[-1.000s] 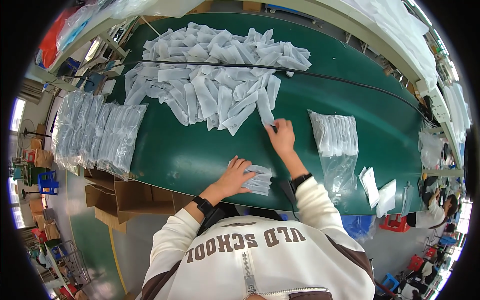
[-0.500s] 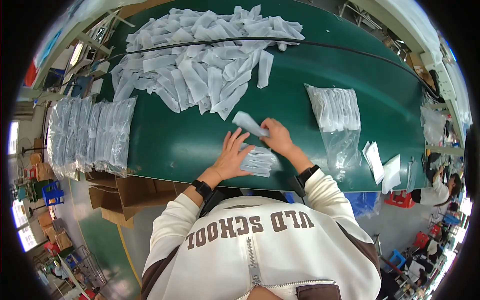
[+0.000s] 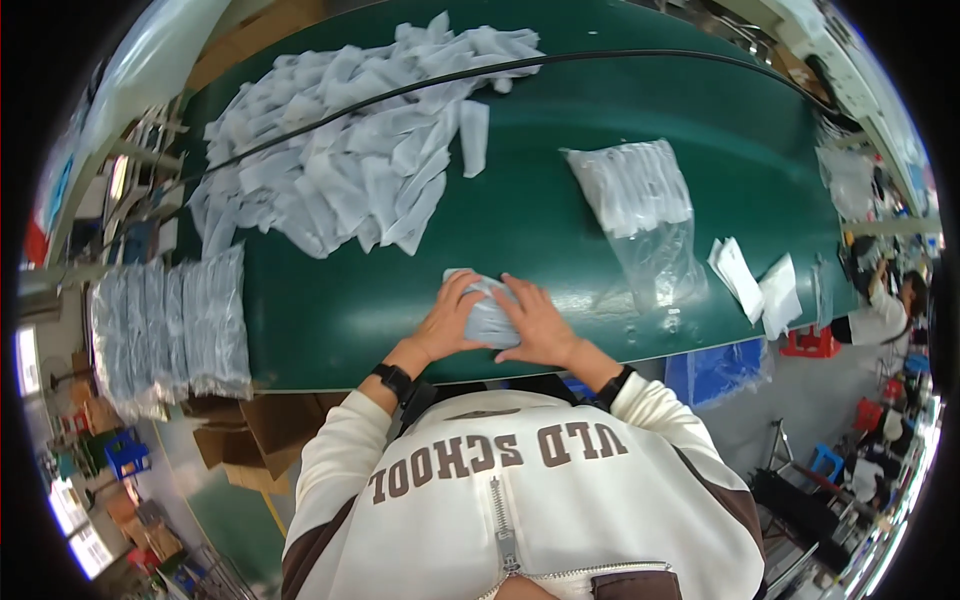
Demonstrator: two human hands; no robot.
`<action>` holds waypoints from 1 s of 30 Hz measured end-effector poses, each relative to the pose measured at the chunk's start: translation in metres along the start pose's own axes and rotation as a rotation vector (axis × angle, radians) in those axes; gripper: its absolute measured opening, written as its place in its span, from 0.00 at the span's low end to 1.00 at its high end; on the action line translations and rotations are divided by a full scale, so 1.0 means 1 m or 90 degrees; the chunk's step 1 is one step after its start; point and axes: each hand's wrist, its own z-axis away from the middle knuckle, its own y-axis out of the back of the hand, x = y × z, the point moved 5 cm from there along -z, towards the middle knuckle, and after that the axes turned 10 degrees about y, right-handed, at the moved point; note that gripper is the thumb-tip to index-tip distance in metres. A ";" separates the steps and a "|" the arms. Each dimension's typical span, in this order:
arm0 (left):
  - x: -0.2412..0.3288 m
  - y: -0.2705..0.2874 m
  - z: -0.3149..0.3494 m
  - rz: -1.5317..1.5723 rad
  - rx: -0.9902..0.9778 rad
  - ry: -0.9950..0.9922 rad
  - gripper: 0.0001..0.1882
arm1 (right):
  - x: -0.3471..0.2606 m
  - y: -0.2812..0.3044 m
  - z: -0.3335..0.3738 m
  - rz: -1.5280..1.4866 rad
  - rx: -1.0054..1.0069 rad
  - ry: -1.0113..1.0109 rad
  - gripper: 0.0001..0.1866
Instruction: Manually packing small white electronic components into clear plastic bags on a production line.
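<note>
Near the front edge of the table, a short stack of flat, pale translucent packets (image 3: 489, 318) is held between both hands. My left hand (image 3: 437, 322) presses the stack's left side, fingers curled over its edge. From the right, my right hand (image 3: 541, 324) grips it with fingers at the far corner and thumb at the near edge. A large loose heap of similar packets (image 3: 335, 150) covers the far left of the table. One single packet (image 3: 474, 138) lies at the heap's right side.
Filled clear bags (image 3: 170, 325) of packets line the left table edge. A partly filled clear bag (image 3: 645, 195) lies right of my hands, with white paper pieces (image 3: 738, 278) beyond it. A black cable (image 3: 610, 54) crosses above the green table (image 3: 340, 335). Cardboard boxes (image 3: 285, 425) stand below.
My right hand has brought the single packet from beyond the stack down onto it. Both hands now clasp the stack from its two sides. The whole view has shifted slightly.
</note>
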 end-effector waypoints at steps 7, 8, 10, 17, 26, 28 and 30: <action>-0.006 -0.004 -0.004 -0.092 0.023 -0.054 0.48 | 0.016 -0.016 -0.003 -0.040 0.002 -0.044 0.48; -0.001 -0.009 -0.009 -0.087 0.000 -0.057 0.47 | 0.019 -0.012 0.004 -0.069 -0.002 -0.074 0.48; 0.009 -0.015 -0.020 -0.081 -0.046 -0.061 0.46 | 0.018 -0.003 0.018 -0.131 -0.005 -0.132 0.47; 0.113 -0.071 -0.076 0.103 -0.196 -0.198 0.41 | -0.004 0.082 0.186 -0.240 0.144 -0.431 0.40; 0.163 -0.106 -0.157 0.009 0.045 -0.019 0.18 | 0.002 0.140 0.289 0.110 0.336 -0.691 0.38; 0.154 -0.118 -0.166 0.061 0.011 0.035 0.11 | 0.020 0.128 0.263 0.073 0.367 -0.669 0.38; 0.167 -0.114 -0.168 0.076 0.031 -0.005 0.10 | 0.049 0.110 0.249 0.040 0.397 -0.654 0.38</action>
